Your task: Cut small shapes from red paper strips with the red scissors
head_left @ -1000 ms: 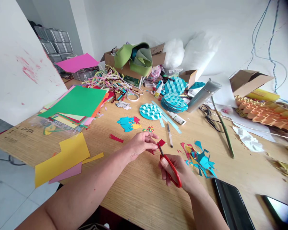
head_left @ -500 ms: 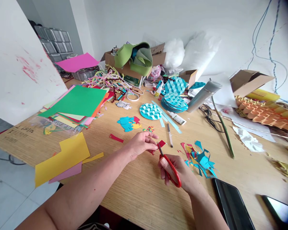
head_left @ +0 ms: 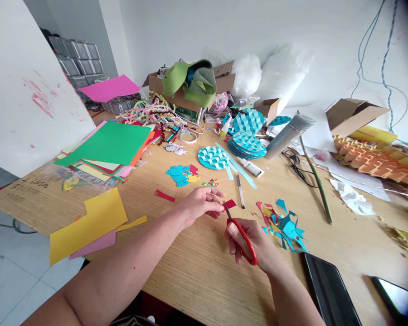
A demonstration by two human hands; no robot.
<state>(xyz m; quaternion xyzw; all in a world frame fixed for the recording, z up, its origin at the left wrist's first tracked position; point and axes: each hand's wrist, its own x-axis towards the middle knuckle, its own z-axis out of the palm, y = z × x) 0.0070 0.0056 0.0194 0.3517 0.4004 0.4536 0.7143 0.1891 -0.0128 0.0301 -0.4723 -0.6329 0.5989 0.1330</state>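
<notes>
My right hand (head_left: 246, 242) is closed round the red handles of a pair of scissors (head_left: 247, 246), whose blades point up and away from me. Between the fingers of my left hand (head_left: 202, 206) is a small piece of red paper (head_left: 230, 204), which sticks out to the right beside the blade tips. My left fingertips hide part of it. Just beyond lie tiny coloured paper bits (head_left: 211, 182) and cut-out paper fish in blue (head_left: 178, 174), yellow and red. A red paper strip (head_left: 165, 196) rests left of my left hand.
Paper scraps (head_left: 285, 226) and a black phone (head_left: 329, 290) lie to the right. A pen (head_left: 240, 192), a glue bottle (head_left: 251, 167) and blue paper discs (head_left: 213, 157) are beyond my hands. Yellow paper (head_left: 91, 226) and stacked coloured sheets (head_left: 112, 142) lie left; a grey flask (head_left: 289, 136) leans at the back.
The red paper has turned slightly in my left fingers, and more of its right end shows flat beside the blades. Both hands stay in nearly the same place.
</notes>
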